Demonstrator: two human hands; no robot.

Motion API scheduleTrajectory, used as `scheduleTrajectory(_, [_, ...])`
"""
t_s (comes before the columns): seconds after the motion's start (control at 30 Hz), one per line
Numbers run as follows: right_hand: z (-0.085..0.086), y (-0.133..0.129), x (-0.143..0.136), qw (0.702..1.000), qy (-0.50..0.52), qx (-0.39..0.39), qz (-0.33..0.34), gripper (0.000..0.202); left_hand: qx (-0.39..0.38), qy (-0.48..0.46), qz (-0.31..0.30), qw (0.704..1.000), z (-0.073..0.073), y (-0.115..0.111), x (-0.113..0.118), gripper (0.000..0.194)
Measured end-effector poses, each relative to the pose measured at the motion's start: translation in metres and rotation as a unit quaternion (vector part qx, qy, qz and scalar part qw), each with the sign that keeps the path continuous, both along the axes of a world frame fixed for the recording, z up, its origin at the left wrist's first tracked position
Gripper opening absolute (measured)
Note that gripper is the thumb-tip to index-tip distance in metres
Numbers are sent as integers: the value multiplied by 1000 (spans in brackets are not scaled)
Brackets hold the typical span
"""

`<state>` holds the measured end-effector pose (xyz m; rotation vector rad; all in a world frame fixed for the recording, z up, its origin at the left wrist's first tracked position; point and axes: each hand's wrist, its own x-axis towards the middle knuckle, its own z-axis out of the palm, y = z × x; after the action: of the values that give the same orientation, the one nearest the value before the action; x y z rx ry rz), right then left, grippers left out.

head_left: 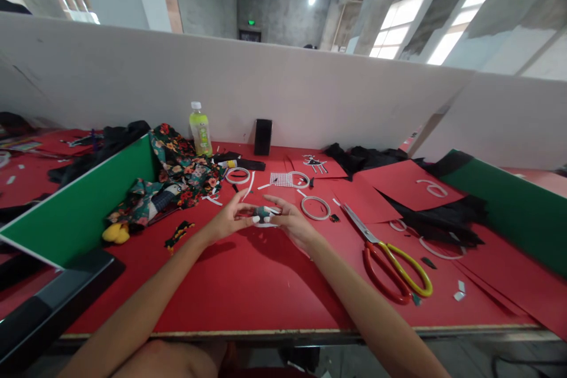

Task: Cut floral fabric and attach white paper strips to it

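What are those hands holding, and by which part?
A small dark piece; the left hand and right hand pinch it, apparently at opposite sides.

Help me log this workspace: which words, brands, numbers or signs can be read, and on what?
Nothing reads clearly.
Bottle: printing too blurred.
Green sign at the back: too small.
Yellow-and-white tube: too small.
White loops at right: not clearly lettering.

Glare from windows [405, 10], soft shadows
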<state>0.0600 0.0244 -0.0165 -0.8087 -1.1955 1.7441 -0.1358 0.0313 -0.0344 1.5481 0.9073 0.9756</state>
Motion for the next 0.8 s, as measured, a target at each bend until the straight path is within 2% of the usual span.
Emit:
scheduleTrajectory(0.1, [3, -3, -1, 1000, 12, 0, 18, 64, -18, -24, 26, 999, 1, -2, 4, 79])
scheduleTrajectory(0.2, [4, -5, -2, 1000, 8, 7, 18, 62, -4, -32, 65, 997, 5, -4, 5, 76])
scheduleTrajectory(0.33, [0, -4, -4, 1000, -11, -2, -18, 46, 25, -26, 69, 997, 10, -5, 4, 72])
scheduleTrajectory(0.43, [-4, -3, -5, 999, -17, 3, -48, 44, 43, -24, 82, 995, 10, -4, 4, 68])
scheduleTrajectory(0.5, [-4, -3, -5, 998, -24, 13, -62, 49, 78, -16, 145, 986, 9, -2, 3, 61])
scheduleTrajectory(0.57, [-3, -2, -5, 996, -41, 20, -75, 55, 126, -7, 234, 964, 10, 0, 1, 47])
scheduleTrajectory(0.63, [-2, -3, -5, 995, -58, 24, -81, 59, 158, -21, 280, 947, 13, 0, 1, 30])
scheduleTrajectory(0.7, [0, -3, -6, 995, -61, 21, -79, 60, 155, -68, 269, 948, 17, -3, 2, 25])
scheduleTrajectory(0.8, [2, -5, -7, 995, -52, 9, -79, 61, 95, -157, 227, 956, 21, -10, 7, 30])
